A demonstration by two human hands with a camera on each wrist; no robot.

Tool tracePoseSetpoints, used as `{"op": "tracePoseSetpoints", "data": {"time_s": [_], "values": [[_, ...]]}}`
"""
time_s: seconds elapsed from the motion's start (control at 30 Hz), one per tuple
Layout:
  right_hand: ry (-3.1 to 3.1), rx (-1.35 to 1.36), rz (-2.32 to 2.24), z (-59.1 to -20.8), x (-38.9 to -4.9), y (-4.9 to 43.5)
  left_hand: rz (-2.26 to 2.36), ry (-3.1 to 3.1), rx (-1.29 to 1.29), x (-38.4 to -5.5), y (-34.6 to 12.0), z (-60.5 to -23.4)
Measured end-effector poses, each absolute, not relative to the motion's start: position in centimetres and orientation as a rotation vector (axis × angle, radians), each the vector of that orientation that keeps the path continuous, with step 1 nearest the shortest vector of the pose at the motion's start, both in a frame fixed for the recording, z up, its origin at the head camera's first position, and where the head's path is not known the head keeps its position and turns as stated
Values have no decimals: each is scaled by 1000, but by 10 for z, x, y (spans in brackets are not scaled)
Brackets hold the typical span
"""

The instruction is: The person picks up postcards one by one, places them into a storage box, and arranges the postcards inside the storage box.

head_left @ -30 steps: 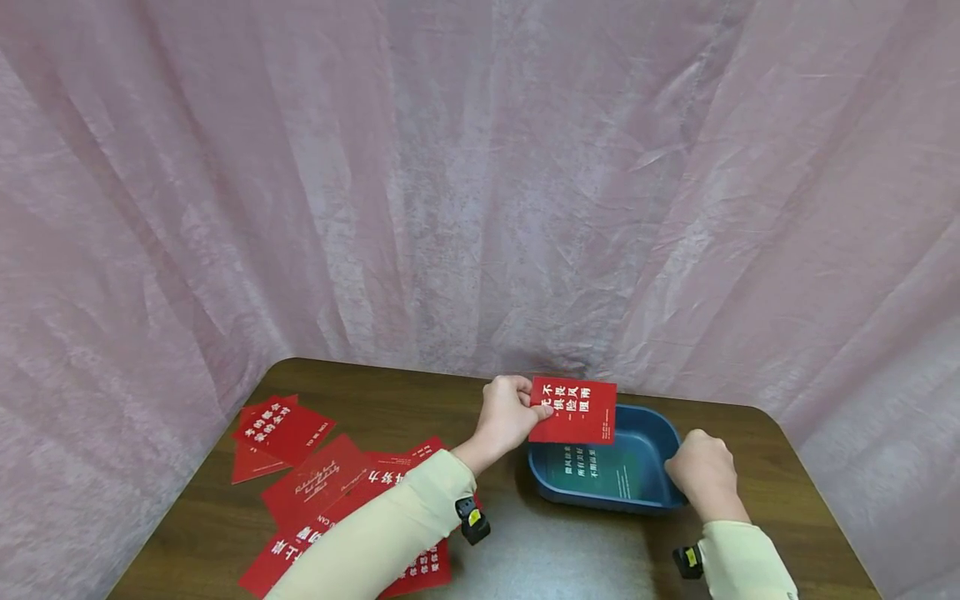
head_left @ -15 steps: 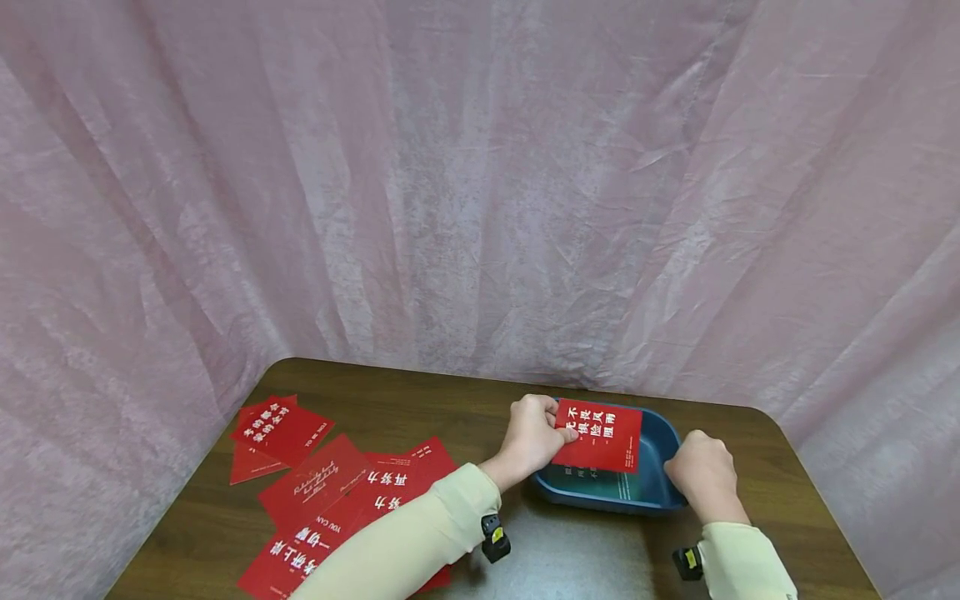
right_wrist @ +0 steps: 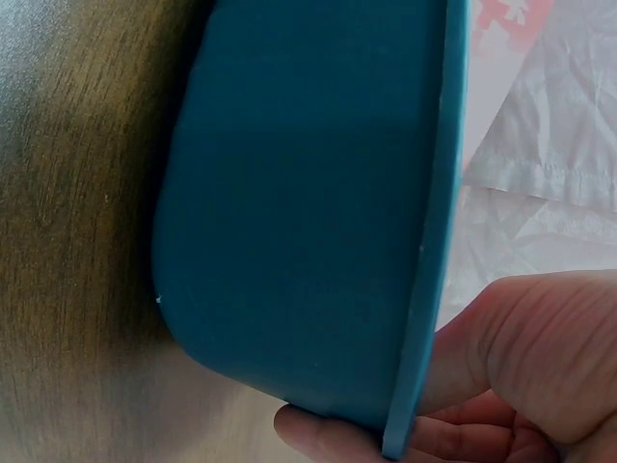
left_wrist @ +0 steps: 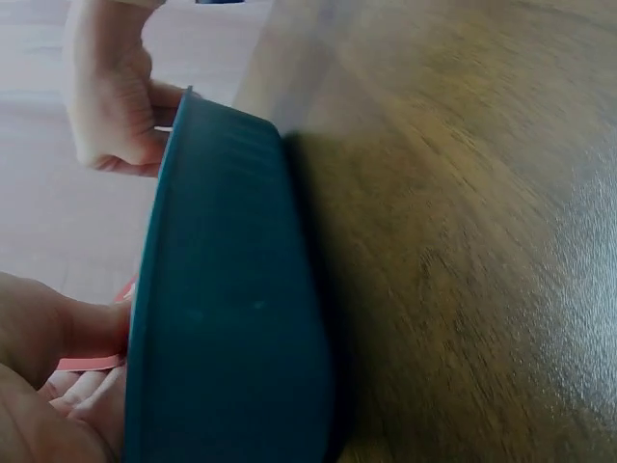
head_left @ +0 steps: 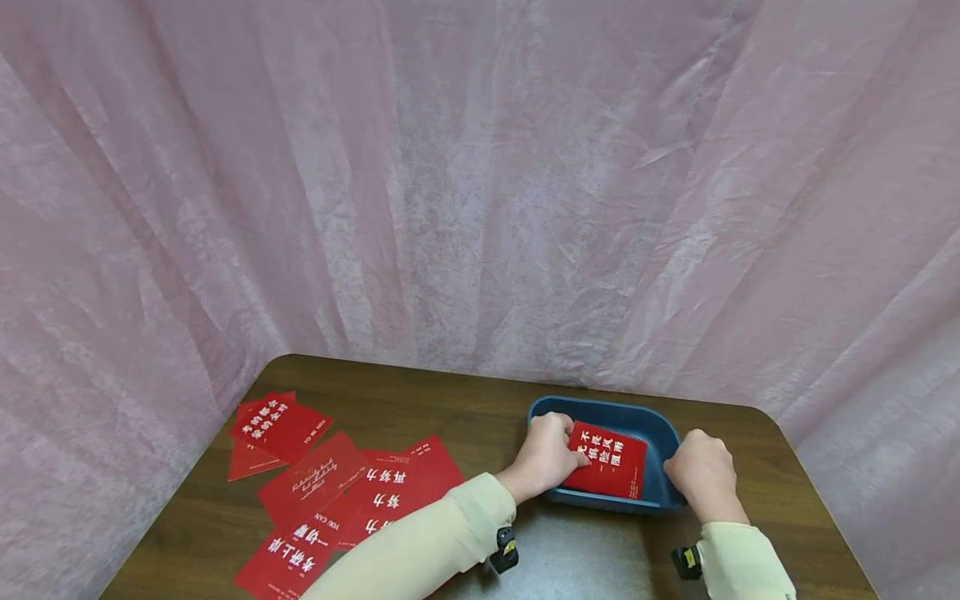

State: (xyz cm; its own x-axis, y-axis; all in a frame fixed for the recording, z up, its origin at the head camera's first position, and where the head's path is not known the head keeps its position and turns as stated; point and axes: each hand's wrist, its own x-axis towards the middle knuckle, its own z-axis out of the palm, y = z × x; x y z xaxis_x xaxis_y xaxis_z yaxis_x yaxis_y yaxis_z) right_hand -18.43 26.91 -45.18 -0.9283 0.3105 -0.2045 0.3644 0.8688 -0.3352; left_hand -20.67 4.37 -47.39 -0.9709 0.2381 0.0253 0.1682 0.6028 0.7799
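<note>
A red card (head_left: 611, 462) with white Chinese characters lies low within a blue rectangular tray (head_left: 652, 417) in the head view. My left hand (head_left: 547, 454) pinches the card's left edge, its thumb on the printed face. In the left wrist view, that hand (left_wrist: 48, 367) shows past the rim of the tray (left_wrist: 227, 289), a strip of red card between its fingers. My right hand (head_left: 703, 471) grips the tray's right rim. The right wrist view has the thumb of the right hand (right_wrist: 511, 386) inside the tray wall (right_wrist: 308, 212) and a finger beneath the outer side.
Several red cards (head_left: 315, 479) overlap on the left of the brown wooden table (head_left: 442, 400). A smaller group of red cards (head_left: 281, 429) lies at the far left. Behind the table hangs a pink curtain (head_left: 480, 208).
My left hand has moved right and down, lowering the red card from above the tray into it. The green card seen in the tray before is now covered. My right hand stays on the rim.
</note>
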Motion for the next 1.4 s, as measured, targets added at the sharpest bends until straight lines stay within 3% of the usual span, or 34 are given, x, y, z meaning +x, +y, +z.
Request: {"op": "tracePoseSetpoints", "data": {"time_s": [0.6,0.97,1.4], "values": [[2876,546,-571,-452,-185,268,746,2996,588,-201,43,-483],[2920,524,-540,-453,-185,268,465,3057,583,-203,50,-486],[2916,539,-531,-452,-186,267,493,3060,719,-202,43,-465]]}}
